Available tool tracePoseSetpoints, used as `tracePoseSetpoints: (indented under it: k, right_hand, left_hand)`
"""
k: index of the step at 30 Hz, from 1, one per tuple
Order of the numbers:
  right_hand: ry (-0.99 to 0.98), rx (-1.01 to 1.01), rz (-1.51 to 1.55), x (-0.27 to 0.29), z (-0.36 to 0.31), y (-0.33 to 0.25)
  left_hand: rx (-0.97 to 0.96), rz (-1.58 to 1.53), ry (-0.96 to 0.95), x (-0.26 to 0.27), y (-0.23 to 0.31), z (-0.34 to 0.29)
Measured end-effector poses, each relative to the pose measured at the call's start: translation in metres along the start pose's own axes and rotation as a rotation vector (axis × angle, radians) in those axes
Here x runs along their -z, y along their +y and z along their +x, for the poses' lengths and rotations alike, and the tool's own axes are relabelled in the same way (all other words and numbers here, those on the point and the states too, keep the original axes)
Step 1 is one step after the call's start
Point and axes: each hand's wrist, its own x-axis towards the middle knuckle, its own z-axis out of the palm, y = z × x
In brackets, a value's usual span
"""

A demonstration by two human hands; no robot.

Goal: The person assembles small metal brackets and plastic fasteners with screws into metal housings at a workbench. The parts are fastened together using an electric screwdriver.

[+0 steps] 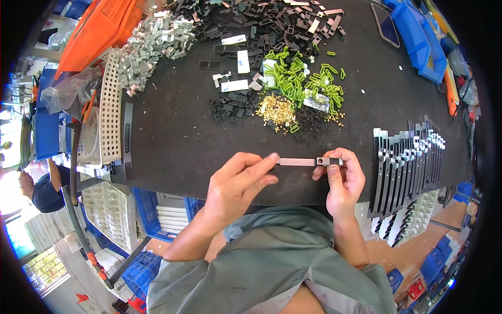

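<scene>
Over the near edge of the bench, my right hand (345, 180) grips a flat metal strip (297, 162) by its right end, thumb against fingers. A small metal block with a round hole (324, 161) sits on the strip at that end, beside a dark piece partly covered by my fingers. My left hand (232, 186) is at the strip's other end. Its index fingertip meets that end, while the thumb is apart below it; the other fingers are curled and partly hidden.
Beyond my hands lie brass parts (276, 111), green loops (287, 73), black pieces (251, 31) and silver brackets (154, 47). Assembled black strips (405, 162) line the right side. A perforated white basket (109, 115), blue bins (418, 39) and a phone (385, 24) flank the bench.
</scene>
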Motion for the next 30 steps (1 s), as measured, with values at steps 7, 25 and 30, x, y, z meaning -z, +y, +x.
tracePoseSetpoints:
  k: [7,25,30]
  right_hand:
    - [-0.010,-0.045,0.001,-0.001,0.001,0.001]
    - [-0.057,0.042,-0.071,0.003,-0.002,0.005]
    - [-0.062,0.053,-0.049,0.000,-0.002,0.003]
  left_hand:
    - [0.146,-0.009,-0.011,-0.003,0.000,0.008]
    - [0.370,1.084,0.385,0.170,-0.074,-0.011]
    - [0.572,1.360,0.006,0.209,-0.092,-0.026]
